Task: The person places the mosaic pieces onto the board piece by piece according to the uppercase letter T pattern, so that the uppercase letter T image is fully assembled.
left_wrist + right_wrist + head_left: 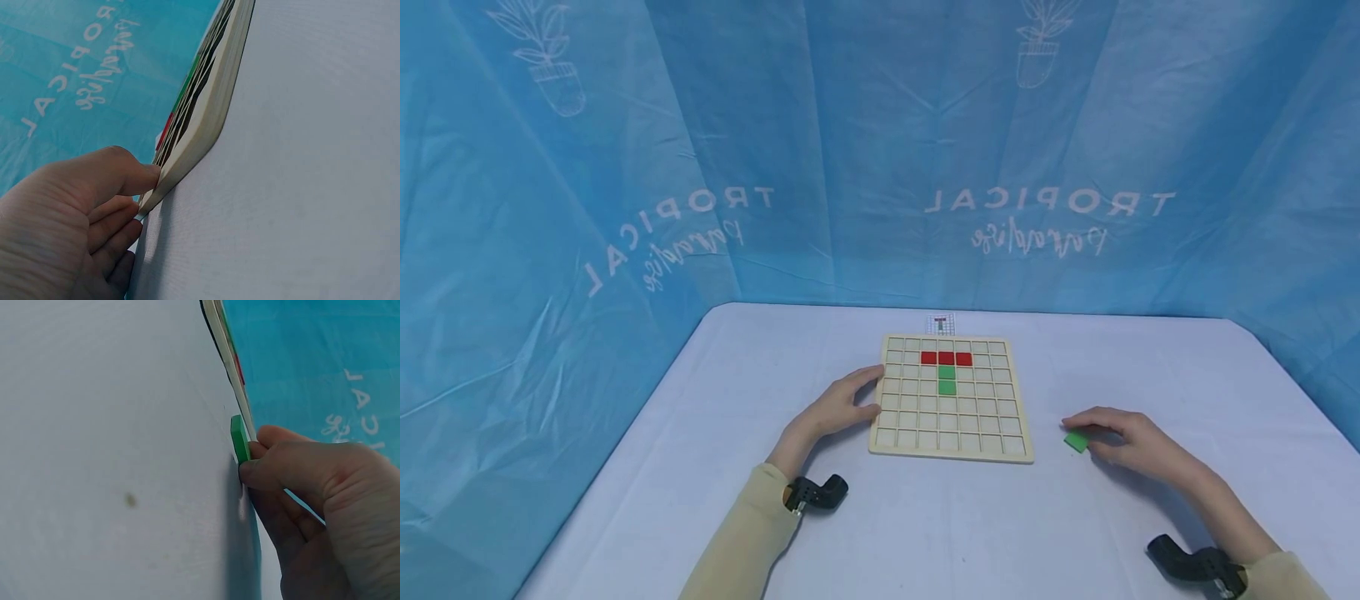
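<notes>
A pale wooden grid board [927, 425] lies on the white table. Three red tiles [946, 358] form a row in its upper part, and two green tiles [947, 381] run down from the middle one. Against the board's left edge rests my left hand [835, 408], thumb and forefinger spread apart; the left wrist view shows its thumb [147, 178] touching the board's rim. To the right of the board, my right hand [1138, 442] pinches a loose green tile [239, 439] between thumb and fingers, just over the tabletop.
A small printed card [941, 323] with a grid and a T-shaped pattern lies behind the board's far edge. Blue curtains [865, 167] with white lettering hang behind the table [962, 533] and along its left side. A dark wrist device [820, 493] sits on each forearm.
</notes>
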The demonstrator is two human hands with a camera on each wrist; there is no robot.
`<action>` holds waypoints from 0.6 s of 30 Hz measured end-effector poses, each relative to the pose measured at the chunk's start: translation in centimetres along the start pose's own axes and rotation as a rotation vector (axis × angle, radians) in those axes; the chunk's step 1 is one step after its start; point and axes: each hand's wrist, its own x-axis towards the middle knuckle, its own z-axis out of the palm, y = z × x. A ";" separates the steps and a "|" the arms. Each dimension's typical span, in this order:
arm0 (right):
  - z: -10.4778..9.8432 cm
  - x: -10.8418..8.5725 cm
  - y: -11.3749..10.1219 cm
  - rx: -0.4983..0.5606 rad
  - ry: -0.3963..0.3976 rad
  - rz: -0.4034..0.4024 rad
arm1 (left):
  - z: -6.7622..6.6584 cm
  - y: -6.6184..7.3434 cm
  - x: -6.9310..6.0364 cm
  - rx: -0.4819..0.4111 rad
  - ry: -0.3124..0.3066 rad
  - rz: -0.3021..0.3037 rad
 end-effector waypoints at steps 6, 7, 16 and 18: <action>0.2 0.1 0.4 -0.010 0.046 -0.007 | -0.1 0.2 0.0 -0.009 -0.003 -0.022; 0.3 0.2 0.4 -0.011 0.055 -0.011 | -0.1 0.2 0.0 -0.010 -0.002 -0.023; -0.3 0.5 -0.6 -0.078 0.155 -0.009 | -0.1 0.2 0.0 -0.011 -0.002 -0.014; -0.7 0.9 -1.0 -0.084 0.192 -0.036 | -0.1 0.1 0.1 -0.005 0.000 -0.015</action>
